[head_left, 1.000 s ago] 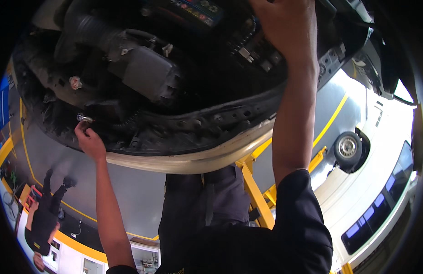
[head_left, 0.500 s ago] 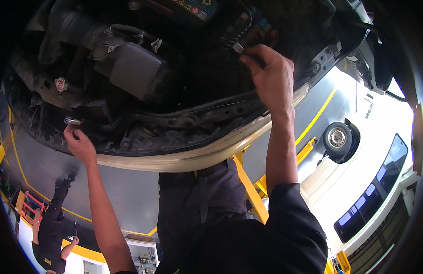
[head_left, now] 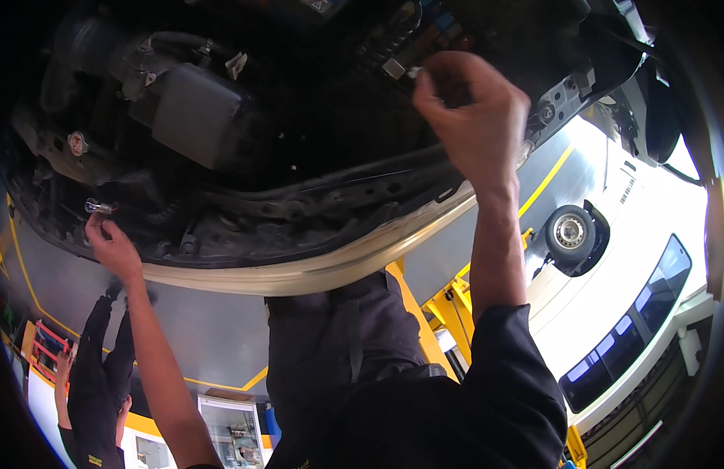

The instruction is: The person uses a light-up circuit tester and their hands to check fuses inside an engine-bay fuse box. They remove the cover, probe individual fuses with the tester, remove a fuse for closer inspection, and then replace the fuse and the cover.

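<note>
A small clear bulb (head_left: 96, 206) is pinched upright or slightly tilted in my left hand (head_left: 112, 250) at the lower left edge of the open engine bay. My right hand (head_left: 475, 133) is closed in a pinch just beside the fuse box (head_left: 436, 35), near a small pale block (head_left: 393, 68); what its fingertips hold is too small to make out. A dark plastic housing (head_left: 194, 117) sits between my hands. A red-and-silver cap (head_left: 77, 143) is above my left hand. The light bumper edge (head_left: 323, 273) runs below the bay.
A co-worker (head_left: 92, 391) in dark clothes stands at the lower left by a red rack (head_left: 48, 348). A white van (head_left: 612, 297) with a visible wheel (head_left: 569, 232) is on the right. Yellow lift parts (head_left: 444, 309) stand beyond my body.
My right hand has come down from the top edge to beside the fuse box, fingers curled. My left hand still holds the bulb and appears farther left as the view shifted.
</note>
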Demonstrator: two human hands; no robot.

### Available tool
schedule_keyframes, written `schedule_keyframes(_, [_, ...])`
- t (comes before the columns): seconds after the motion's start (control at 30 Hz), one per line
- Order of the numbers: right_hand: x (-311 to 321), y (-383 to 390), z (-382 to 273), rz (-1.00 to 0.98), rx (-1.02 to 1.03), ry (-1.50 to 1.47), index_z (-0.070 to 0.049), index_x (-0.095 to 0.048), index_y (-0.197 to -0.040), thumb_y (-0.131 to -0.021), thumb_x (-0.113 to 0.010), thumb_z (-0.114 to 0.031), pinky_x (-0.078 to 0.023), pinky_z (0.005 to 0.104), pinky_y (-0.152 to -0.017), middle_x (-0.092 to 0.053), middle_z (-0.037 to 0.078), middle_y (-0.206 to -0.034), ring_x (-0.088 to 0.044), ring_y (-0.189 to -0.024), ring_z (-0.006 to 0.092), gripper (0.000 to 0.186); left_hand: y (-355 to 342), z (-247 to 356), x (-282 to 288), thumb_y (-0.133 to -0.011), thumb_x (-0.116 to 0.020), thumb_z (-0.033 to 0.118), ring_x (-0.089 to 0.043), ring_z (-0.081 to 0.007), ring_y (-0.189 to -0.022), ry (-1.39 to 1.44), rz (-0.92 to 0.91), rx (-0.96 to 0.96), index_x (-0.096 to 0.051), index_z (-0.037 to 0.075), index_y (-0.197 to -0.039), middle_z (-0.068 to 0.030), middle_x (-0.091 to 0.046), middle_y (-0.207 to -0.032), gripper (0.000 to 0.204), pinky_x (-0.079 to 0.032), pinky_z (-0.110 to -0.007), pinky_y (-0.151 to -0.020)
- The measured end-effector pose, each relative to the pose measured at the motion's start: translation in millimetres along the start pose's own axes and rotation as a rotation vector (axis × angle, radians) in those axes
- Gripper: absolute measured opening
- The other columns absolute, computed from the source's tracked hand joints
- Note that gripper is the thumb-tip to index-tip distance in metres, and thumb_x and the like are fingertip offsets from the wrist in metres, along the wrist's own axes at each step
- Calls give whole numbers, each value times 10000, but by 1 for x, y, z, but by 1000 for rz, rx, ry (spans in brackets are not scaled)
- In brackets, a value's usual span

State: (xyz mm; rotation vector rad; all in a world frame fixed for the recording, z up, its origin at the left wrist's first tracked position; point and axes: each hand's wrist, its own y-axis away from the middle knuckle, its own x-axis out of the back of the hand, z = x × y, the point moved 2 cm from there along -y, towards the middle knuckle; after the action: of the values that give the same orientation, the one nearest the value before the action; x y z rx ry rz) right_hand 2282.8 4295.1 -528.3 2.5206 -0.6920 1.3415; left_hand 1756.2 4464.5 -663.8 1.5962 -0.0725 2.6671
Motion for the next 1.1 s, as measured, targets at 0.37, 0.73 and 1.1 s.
schedule_keyframes(0.37, [22,-10,26,-43,-5,184,-112,-794,-1099,-900,-781,-214,-561,323,-871,-799,74,-1012,-767,-930,204,224,-8,-33,-3,-1051,-541,143,-663,-294,-1222,-62,2,-48,-618,-9,-1298,-156,-702,-1283,301,-481,-390,-1042])
schedule_keyframes(0.73, [15,-9,17,-49,-10,351,-183,-815,-1073,-890,-807,-243,-553,351,-891,-798,58,-1001,-764,-957,243,192,-9,-52,-6,-1075,-550,192,-639,-254,-1263,-19,-9,29,-606,-15,-1345,-150,-686,-1329,345,-457,-355,-1071])
schedule_keyframes(1.1, [14,-17,16,-91,31,320,-154,-800,-1042,-875,-812,-208,-557,343,-862,-795,47,-965,-765,-930,226,175,-10,-56,-8,-1082,-544,215,-633,-229,-1255,19,-40,20,-599,-19,-1358,-140,-680,-1337,367,-447,-336,-1068])
